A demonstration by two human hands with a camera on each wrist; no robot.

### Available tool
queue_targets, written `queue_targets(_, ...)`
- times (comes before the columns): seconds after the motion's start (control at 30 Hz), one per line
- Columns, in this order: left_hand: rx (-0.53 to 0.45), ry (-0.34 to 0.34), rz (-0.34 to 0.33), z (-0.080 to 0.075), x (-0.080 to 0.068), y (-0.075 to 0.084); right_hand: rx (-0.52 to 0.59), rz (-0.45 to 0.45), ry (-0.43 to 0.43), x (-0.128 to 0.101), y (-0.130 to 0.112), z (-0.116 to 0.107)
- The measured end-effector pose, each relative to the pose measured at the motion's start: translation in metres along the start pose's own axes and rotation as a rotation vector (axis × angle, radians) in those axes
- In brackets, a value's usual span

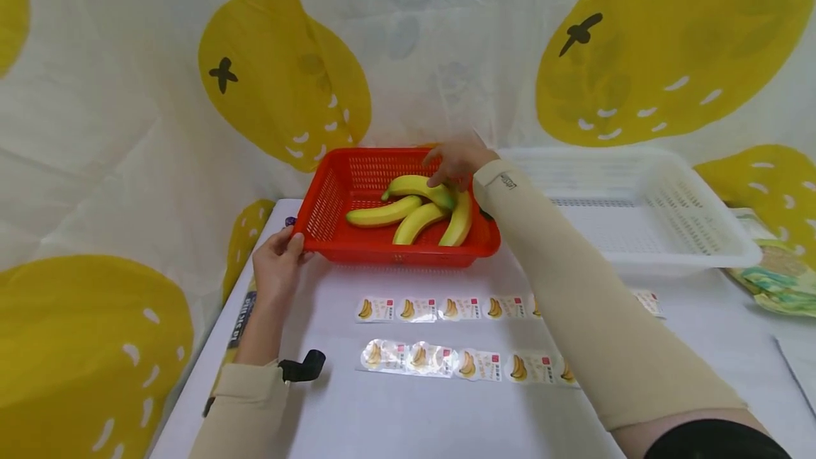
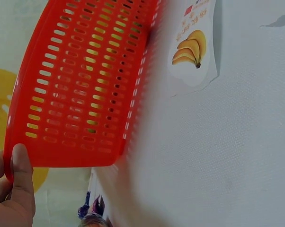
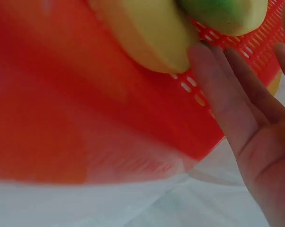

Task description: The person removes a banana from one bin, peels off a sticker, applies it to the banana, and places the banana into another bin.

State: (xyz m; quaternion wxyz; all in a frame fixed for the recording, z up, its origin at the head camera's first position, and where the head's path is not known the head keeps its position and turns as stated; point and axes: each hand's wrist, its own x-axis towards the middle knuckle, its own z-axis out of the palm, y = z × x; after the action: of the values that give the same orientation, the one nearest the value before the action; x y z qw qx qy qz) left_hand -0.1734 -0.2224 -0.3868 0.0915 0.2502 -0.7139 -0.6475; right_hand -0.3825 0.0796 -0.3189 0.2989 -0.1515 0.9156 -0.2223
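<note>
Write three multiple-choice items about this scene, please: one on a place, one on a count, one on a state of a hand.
1. Where are the bananas?
A. in the red basket
B. in the white basket
C. on the table

2. How many bananas are in the basket?
A. two
B. four
C. six

3. What does the left hand do?
A. lies flat on the table
B. holds a sticker strip
C. holds the red basket's rim

Key: 1 A, all the fruit lies inside the red walls; 2 B, four yellow curves show in the head view; 3 C, the thumb lies on the rim corner.
</note>
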Motion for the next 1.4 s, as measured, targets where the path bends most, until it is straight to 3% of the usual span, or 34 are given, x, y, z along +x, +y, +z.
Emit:
queue_targets(0.13, -0.069, 0.003, 0.007, 0.0, -0.002, -0.004, 0.096, 0.015, -0.054, 0.0, 0.0, 0.005)
queue_targets(0.3, -0.117, -0.022, -0.042, 0.0, -0.005, -0.005, 0.249, 0.023, -0.117, 0.001, 0.005, 0.016)
queue_targets(0.53, -0.111, -0.007, -0.045, 0.001, -0.007, -0.005, 0.099, -0.046, -0.062, 0.006, 0.014, 0.019)
queue_targets(0.83, -0.12, -0.003, -0.03, 0.004, -0.006, -0.008, 0.094, -0.049, -0.072, 0.015, 0.024, 0.019)
queue_targets(1.03, -0.13, 0.016, -0.041, 0.005, -0.004, -0.009, 0.106, -0.071, -0.064, 0.006, 0.017, 0.015)
queue_targets(1.23, -0.13, 0.017, -0.066, 0.006, 0.007, -0.005, -0.07, -0.126, 0.025, -0.008, 0.005, -0.001)
queue_targets(1.3, -0.135, 0.018, -0.063, 0.006, 0.013, -0.003, -0.059, -0.123, 0.049, -0.013, 0.001, -0.008)
queue_targets(1.4, -0.147, 0.025, -0.062, 0.007, 0.022, 0.0, 0.053, -0.141, 0.048, -0.023, -0.003, -0.019)
